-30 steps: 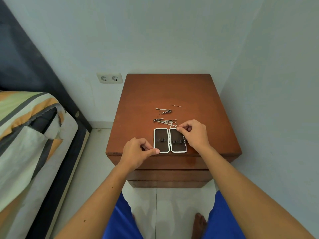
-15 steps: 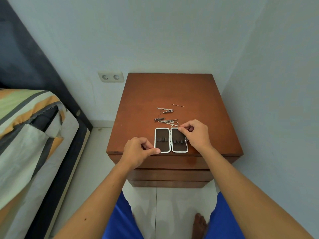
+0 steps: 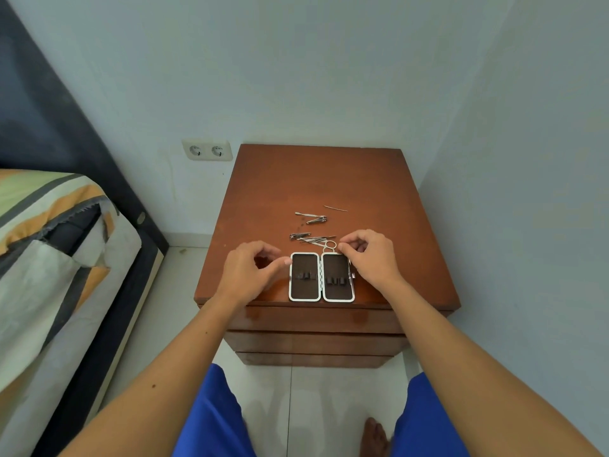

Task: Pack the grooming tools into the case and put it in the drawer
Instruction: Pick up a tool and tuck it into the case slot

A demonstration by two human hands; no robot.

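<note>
The grooming case (image 3: 321, 277) lies flat and spread wide near the front edge of the brown nightstand (image 3: 329, 179), its two dark halves framed in white. My left hand (image 3: 248, 275) sits to its left, fingers loosely curled, thumb tip touching the case's upper left edge. My right hand (image 3: 370, 258) pinches at the case's upper right corner, beside the scissors' ring (image 3: 329, 244). Behind the case lie loose metal tools: a tangle of scissors and tweezers (image 3: 316, 240), a nail clipper (image 3: 299, 236), another clipper (image 3: 316, 220) and a thin pin (image 3: 335, 208). The drawers (image 3: 316, 319) below are closed.
The nightstand stands in a corner, with walls close behind and to the right. A double wall socket (image 3: 207, 150) is at its left. A bed with striped bedding (image 3: 49, 258) fills the left side. My knees in blue shorts are below the drawers.
My left hand has slid from the case's lower left corner up to its upper left edge. The right hand has stayed at the upper right corner. The tools have not moved.
</note>
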